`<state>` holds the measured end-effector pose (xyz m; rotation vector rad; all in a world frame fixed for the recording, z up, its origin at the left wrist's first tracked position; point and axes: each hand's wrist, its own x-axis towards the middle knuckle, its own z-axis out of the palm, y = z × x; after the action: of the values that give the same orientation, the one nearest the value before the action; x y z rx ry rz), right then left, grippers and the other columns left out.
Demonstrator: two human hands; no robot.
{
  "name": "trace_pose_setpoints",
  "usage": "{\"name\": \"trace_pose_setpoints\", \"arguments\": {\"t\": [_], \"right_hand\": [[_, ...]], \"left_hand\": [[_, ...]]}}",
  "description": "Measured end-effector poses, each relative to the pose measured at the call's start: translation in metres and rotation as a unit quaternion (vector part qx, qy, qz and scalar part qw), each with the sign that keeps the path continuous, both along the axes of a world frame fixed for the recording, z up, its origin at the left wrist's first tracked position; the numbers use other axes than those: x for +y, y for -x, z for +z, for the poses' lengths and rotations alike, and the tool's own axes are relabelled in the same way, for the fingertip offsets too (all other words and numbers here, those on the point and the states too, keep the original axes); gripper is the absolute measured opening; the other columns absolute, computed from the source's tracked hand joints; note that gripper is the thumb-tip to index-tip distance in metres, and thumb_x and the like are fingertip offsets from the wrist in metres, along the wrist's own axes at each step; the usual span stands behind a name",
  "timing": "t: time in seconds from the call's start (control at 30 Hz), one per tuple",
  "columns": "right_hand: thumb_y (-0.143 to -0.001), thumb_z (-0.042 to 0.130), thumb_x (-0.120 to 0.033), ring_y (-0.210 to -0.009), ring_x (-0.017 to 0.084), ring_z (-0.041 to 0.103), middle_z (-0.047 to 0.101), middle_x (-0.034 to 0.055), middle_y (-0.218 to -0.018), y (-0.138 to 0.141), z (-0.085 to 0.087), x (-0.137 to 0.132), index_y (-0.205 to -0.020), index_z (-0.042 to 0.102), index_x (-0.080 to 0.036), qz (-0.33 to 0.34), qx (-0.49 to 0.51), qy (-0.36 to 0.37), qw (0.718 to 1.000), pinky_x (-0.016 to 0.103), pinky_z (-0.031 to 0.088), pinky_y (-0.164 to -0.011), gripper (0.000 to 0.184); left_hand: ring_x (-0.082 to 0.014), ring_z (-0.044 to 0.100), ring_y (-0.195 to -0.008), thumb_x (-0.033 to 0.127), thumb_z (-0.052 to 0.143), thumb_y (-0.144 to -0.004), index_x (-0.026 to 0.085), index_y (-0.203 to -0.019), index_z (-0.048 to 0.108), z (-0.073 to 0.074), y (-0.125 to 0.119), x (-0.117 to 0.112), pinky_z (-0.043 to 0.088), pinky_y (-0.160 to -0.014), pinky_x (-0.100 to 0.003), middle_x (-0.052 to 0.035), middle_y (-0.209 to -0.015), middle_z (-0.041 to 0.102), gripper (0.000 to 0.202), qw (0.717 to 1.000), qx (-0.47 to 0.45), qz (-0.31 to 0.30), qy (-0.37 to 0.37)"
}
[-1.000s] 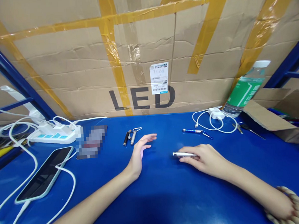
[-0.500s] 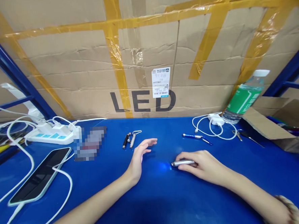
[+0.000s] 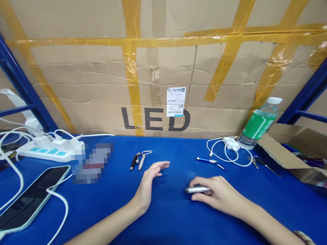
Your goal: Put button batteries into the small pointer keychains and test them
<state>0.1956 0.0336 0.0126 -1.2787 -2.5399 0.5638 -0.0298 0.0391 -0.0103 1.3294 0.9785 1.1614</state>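
Note:
My right hand (image 3: 216,193) is closed around a small silver flashlight (image 3: 196,190), whose front end points left, low over the blue tabletop (image 3: 169,225). No glow shows at that end. To the left, my left hand (image 3: 149,184) is held on edge with its fingers stretched out and holds nothing. Just beyond it lie a black keychain flashlight (image 3: 133,162) and a silver keychain flashlight (image 3: 141,162) with a clip. A blue pen-like tool (image 3: 211,162) rests beyond my right hand.
A large taped cardboard box (image 3: 100,85) stands along the back. At left are a power strip (image 3: 51,151), white cables and a phone (image 3: 32,197). At right, a water bottle (image 3: 259,124), a charger (image 3: 231,143), pliers-like tools (image 3: 261,163) and an open carton (image 3: 296,162) sit.
The blue light at the silver flashlight's front end has gone out. The camera view has tilted and shifted slightly; both hands keep nearly the same pose.

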Motion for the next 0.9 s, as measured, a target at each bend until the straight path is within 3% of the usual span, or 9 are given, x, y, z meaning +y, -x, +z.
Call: {"name": "trace_pose_setpoints", "arguments": {"t": [0.37,0.73,0.9], "right_hand": [[-0.087,0.045,-0.046,-0.057,0.012,0.063,0.070,-0.0010,-0.073,0.009,-0.003,-0.003,-0.095,0.066,-0.025,-0.010,0.031,-0.081,0.996,0.019,0.038,-0.053,0.031],[-0.076,0.053,-0.059,-0.047,0.010,0.059,0.068,-0.0017,-0.058,0.010,-0.008,-0.003,-0.076,0.070,-0.024,-0.007,0.051,-0.138,0.989,0.019,0.032,-0.047,0.039],[-0.081,0.048,-0.057,-0.047,0.010,0.059,0.069,-0.0021,-0.061,0.011,-0.005,-0.007,-0.080,0.070,-0.026,0.008,0.060,-0.151,0.987,0.019,0.032,-0.047,0.039]], "left_hand": [[-0.0239,0.046,-0.117,0.030,0.027,-0.088,0.017,-0.109,0.059,0.003,0.002,-0.005,0.033,-0.092,-0.035,-0.0100,-0.121,0.057,0.041,1.000,-0.016,-0.016,0.010],[-0.0245,0.046,-0.117,0.029,0.029,-0.086,0.016,-0.108,0.059,0.007,-0.001,-0.007,0.033,-0.091,-0.034,-0.0099,-0.120,0.058,0.040,0.999,-0.026,-0.019,0.001],[-0.0247,0.046,-0.116,0.029,0.030,-0.086,0.016,-0.107,0.060,0.007,-0.002,-0.008,0.033,-0.091,-0.035,-0.0094,-0.120,0.058,0.039,0.999,-0.028,-0.021,0.002]]}}
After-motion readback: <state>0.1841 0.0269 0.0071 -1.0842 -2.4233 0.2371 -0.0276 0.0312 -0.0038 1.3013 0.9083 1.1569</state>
